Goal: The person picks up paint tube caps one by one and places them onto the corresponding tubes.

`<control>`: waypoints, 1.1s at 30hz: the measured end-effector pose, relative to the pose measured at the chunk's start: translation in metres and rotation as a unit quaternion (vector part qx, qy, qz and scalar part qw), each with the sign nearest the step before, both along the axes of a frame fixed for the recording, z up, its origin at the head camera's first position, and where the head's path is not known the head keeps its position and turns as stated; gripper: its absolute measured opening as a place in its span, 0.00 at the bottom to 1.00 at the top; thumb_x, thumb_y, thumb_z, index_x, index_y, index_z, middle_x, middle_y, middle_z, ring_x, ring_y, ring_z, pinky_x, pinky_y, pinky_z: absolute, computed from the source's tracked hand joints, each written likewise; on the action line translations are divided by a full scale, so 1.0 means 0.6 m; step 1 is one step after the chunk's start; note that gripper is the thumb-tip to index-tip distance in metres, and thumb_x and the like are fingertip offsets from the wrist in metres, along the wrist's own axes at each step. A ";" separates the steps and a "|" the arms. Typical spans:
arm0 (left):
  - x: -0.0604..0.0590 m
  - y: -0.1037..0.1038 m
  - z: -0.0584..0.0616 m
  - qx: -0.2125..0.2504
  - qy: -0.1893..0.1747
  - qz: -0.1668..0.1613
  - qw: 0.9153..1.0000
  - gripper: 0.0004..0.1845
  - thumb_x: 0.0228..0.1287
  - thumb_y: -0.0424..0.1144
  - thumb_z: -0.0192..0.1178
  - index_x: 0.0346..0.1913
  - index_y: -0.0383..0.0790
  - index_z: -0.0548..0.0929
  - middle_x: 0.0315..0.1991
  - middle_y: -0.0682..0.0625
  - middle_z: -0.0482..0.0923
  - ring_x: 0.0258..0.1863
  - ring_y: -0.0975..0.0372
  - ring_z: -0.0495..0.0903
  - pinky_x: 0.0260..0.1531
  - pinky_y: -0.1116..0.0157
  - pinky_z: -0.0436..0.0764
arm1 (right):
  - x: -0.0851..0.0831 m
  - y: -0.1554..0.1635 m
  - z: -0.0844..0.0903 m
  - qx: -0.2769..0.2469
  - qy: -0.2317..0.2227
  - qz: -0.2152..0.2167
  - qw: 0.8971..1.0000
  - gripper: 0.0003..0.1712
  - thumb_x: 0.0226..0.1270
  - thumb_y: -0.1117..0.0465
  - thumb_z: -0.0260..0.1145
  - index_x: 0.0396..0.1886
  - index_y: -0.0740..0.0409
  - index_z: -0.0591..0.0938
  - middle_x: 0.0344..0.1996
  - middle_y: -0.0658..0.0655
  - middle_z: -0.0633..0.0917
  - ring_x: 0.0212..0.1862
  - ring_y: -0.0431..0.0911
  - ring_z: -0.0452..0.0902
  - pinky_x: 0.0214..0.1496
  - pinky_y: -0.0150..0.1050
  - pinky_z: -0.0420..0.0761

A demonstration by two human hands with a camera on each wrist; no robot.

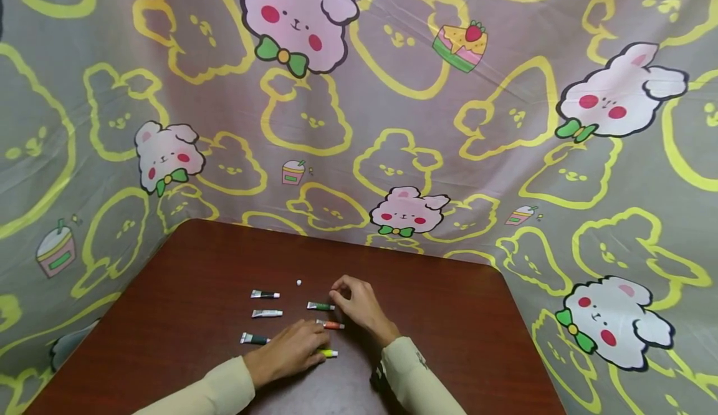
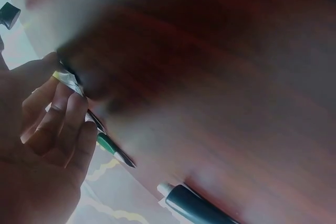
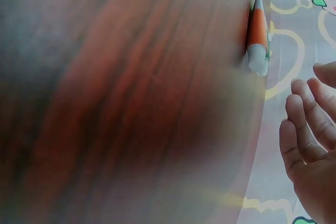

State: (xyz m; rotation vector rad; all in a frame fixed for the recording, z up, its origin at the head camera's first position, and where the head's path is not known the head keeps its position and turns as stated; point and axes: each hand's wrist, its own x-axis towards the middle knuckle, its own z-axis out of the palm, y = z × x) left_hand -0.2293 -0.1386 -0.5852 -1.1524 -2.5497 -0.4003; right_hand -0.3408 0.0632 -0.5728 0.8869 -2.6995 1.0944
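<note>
Yellow-green paint tube (image 1: 328, 353) lies on the worktop (image 1: 449, 315) under the fingertips of the left hand (image 1: 288, 349); only its cap end shows past the fingers. In left wrist view the fingers (image 2: 63, 124) curl over the tube's crimped end, so that hand has hold of it. Orange tube (image 1: 331, 324) lies just beyond the left hand, betw. the two hands. Green tube (image 1: 320, 306) lies just left of the right hand (image 1: 359, 306), whose fingers are bent w/ tips by the tube's cap end; can't tell if they touch or pinch it. Right wrist view shows relaxed fingers (image 3: 310, 140) holding nothing visible.

Further left, 3 more tubes in a column: black-banded tube (image 1: 265, 294) at the far end, white tube (image 1: 267, 313) mid, dark teal tube (image 1: 254, 339) nearest the person. Small white cap (image 1: 300, 282) lies alone beyond the green tube.

Worktop is dark red-brown wood grain. Behind and at both sides hangs a grey cartoon-bunny cloth (image 1: 392, 122) w/ yellow outlines.

Count: 6 tubes, 1 loose cap, 2 hands, cream sleeves.
</note>
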 end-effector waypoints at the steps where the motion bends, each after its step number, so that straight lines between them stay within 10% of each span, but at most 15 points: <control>1: 0.000 0.000 -0.001 0.000 -0.001 0.000 1.000 0.09 0.64 0.46 0.78 0.39 0.51 0.87 0.40 0.58 0.86 0.42 0.65 0.83 0.45 0.62 0.82 | -0.001 -0.001 0.000 -0.001 0.000 0.000 1.000 0.03 0.75 0.56 0.74 0.43 0.48 0.88 0.37 0.46 0.91 0.38 0.36 0.84 0.45 0.34 0.82; 33: 0.002 -0.096 0.018 0.013 -0.014 0.086 0.996 0.09 0.67 0.48 0.77 0.41 0.50 0.89 0.38 0.58 0.84 0.41 0.62 0.82 0.44 0.57 0.82 | -0.028 -0.027 -0.006 0.031 0.007 0.008 0.999 0.04 0.75 0.56 0.75 0.44 0.49 0.89 0.39 0.47 0.91 0.40 0.38 0.84 0.47 0.36 0.83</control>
